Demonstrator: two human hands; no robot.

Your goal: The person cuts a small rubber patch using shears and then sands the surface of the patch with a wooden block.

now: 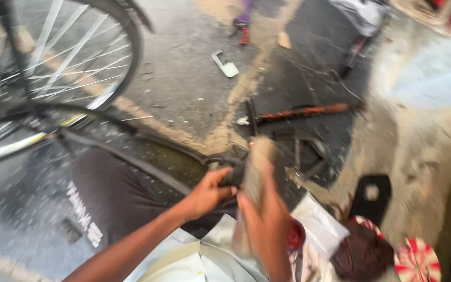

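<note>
My left hand (210, 192) pinches a black rubber inner tube (147, 138) that curves across the ground from under the bicycle wheel (53, 68). My right hand (267, 216) is closed around a blurred, tan, flat block (257, 169) held upright against the tube where my left fingers grip it. Motion blur hides what the block is. Both hands meet just above my knee, which is covered by dark trousers (110, 193).
A bicycle wheel with spokes stands at the upper left. A rusty hand pump (304, 112) lies on the concrete beyond my hands. A small white object (225, 63) lies farther off. Red-and-white striped tins (416, 261), a dark cloth and a plastic bag sit at the lower right.
</note>
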